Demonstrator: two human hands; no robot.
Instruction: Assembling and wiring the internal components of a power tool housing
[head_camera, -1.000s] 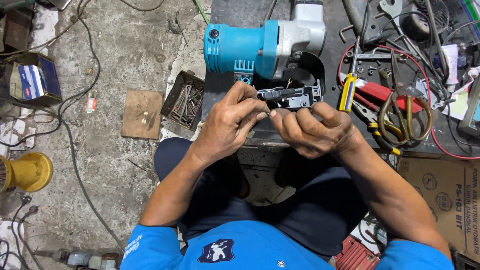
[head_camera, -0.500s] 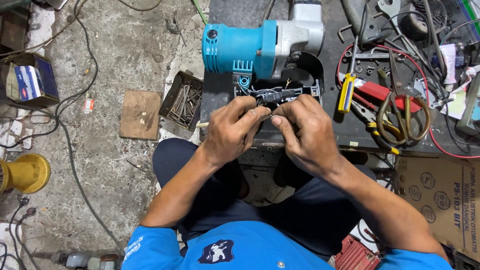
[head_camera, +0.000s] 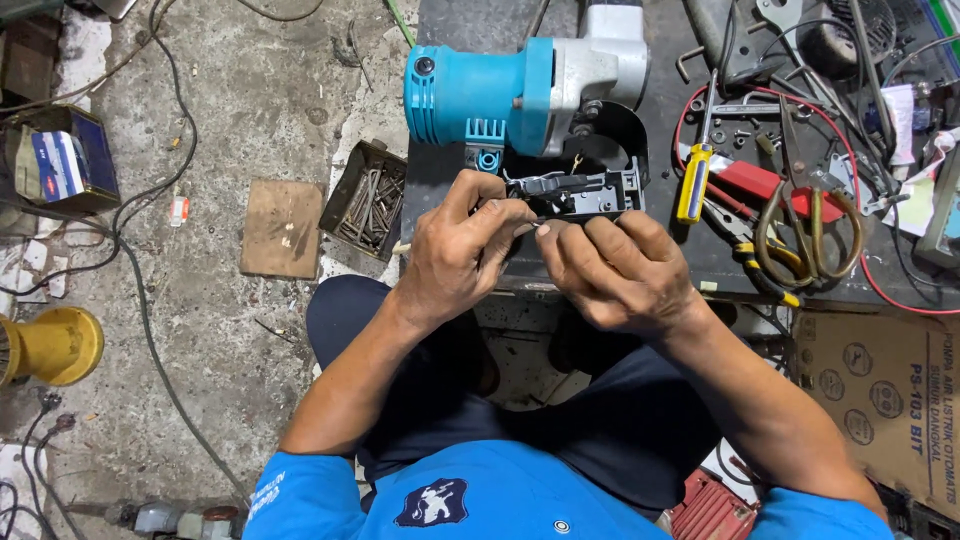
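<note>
A teal and grey power tool lies on the dark workbench. In front of it sits its opened black handle part with a switch inside. My left hand pinches the left end of that black part. My right hand is closed beside it, its fingertips meeting the left hand's at the part's lower edge. Something small and pale shows between the fingertips; I cannot tell what it is.
A yellow-handled screwdriver, red-handled pliers, scissors and red wire lie right of the hands. A tray of nails, a wooden block, a small box and cables are on the concrete floor at left. A cardboard box stands at right.
Both hands stay on the black handle part; the fingers have shifted slightly and the right hand's fingertips now meet the left's.
</note>
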